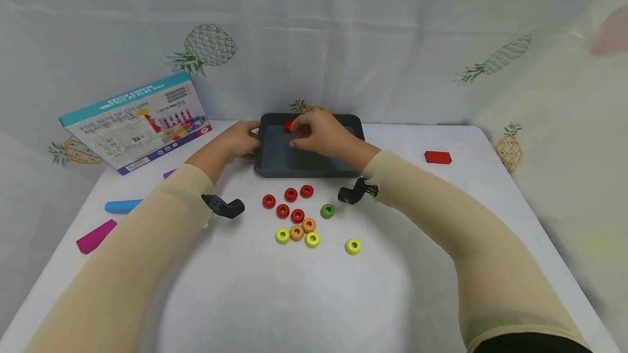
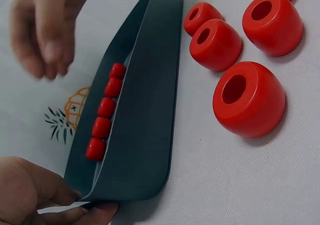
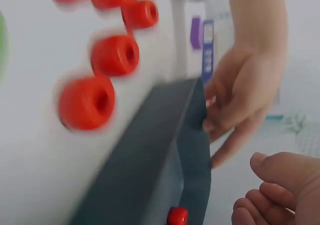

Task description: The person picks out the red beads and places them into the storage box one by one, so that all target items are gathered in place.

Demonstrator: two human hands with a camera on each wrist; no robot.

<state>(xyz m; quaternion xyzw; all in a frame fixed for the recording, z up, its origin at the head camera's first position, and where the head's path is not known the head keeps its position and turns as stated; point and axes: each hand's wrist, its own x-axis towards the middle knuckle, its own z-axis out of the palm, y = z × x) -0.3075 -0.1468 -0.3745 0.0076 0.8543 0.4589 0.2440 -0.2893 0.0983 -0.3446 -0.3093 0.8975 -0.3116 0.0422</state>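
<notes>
My left hand [image 1: 239,140] grips the left end of a dark grey tray [image 1: 306,174], its thumb and fingers on either side of the wall in the left wrist view. Over the tray hovers my right hand [image 1: 321,132], thumb apart from loosely curled fingers, with nothing seen between them. Inside the tray, several red beads [image 2: 106,107] lie in a row along one wall. One red bead [image 1: 287,126] shows beside the right fingertips in the head view. In front of the tray lie several more red beads [image 1: 297,215].
Orange beads [image 1: 296,232], yellow beads [image 1: 353,246] and a green bead [image 1: 327,211] lie nearer me. A red block [image 1: 438,157] sits at right. Blue [image 1: 122,206] and magenta [image 1: 96,237] pieces lie at left, below a leaning printed box [image 1: 142,124]. A pineapple-print curtain [image 1: 343,42] hangs behind.
</notes>
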